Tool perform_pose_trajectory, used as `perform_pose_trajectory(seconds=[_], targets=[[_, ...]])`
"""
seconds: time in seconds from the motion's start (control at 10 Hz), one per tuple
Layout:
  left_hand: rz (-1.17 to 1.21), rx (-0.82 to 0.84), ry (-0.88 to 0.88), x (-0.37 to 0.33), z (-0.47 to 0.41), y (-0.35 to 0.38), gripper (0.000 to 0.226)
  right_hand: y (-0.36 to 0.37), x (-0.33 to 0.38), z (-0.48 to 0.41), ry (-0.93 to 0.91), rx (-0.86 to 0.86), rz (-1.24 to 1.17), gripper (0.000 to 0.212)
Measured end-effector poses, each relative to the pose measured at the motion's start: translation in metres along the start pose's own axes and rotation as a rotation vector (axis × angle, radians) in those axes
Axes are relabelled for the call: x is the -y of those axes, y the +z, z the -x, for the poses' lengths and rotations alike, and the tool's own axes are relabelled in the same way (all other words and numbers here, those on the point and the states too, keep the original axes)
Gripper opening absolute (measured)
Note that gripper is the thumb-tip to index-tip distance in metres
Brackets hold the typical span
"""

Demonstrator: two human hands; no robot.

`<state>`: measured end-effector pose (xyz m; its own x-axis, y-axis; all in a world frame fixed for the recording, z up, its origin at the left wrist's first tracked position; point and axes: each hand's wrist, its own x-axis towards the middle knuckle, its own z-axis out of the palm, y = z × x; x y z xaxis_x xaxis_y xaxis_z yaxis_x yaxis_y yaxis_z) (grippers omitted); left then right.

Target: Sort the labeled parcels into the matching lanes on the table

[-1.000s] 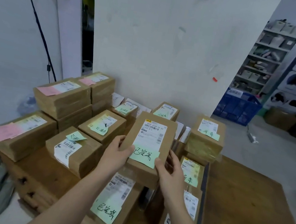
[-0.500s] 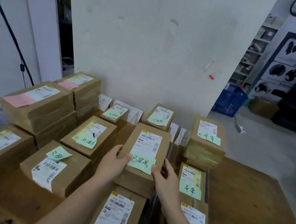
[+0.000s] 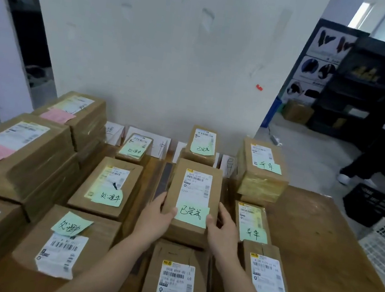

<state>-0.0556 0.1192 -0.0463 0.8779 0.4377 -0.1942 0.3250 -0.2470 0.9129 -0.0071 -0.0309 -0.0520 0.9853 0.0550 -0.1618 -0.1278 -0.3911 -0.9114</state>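
- Both hands are on the same box (image 3: 192,197), a plain brown cardboard one sitting dead centre in the middle row on the counter (image 3: 333,267).
- Left hand (image 3: 154,217) is curled round the box's near-left corner, thumb on top touching the edge of the green note, fingers tucked down the side.
- Right hand (image 3: 221,227) mirrors it on the near-right corner, thumb pressed on top, fingers wrapped along the side. So both are closed in a grip on it, not flat or loose.
- The box is long and rectangular, matte cardboard, with a white printed shipping label (image 3: 196,187) and a pale green sticky note (image 3: 191,215) with handwriting at its near end.
- It rests on top of another box, so it sits a bit higher than its neighbours.
- At 12 o'clock from it is a smaller box with a green note (image 3: 201,147); at 6 o'clock, a flat brown box (image 3: 176,283) with a white barcode label.
- At 9 o'clock, a wider box with a green note (image 3: 108,187); at 3 o'clock, a narrow one (image 3: 251,223).
- Far left, at 9 to 10 o'clock, bigger stacked boxes with pink notes (image 3: 19,147).
- The counter is bare worn wood on the right.
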Motion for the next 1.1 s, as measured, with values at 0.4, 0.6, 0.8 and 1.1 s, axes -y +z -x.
perform_pose_trajectory(seconds=[0.4, 0.6, 0.8, 1.1], targets=[[-0.052, 0.047, 0.014, 0.002, 0.005, -0.004, 0.05, 0.004, 0.003, 0.007, 0.021, -0.046, 0.139, 0.056], [-0.104, 0.033, 0.01, -0.002, 0.013, -0.002, 0.051, -0.004, 0.008, 0.012, -0.019, 0.025, 0.241, 0.057], [-0.223, -0.017, 0.068, -0.012, 0.024, -0.005, 0.053, -0.024, 0.019, 0.023, -0.159, 0.048, 0.421, 0.053], [-0.493, -0.166, 0.226, -0.058, 0.061, -0.018, 0.05, -0.057, 0.034, 0.04, -0.394, 0.043, 0.651, 0.054]])
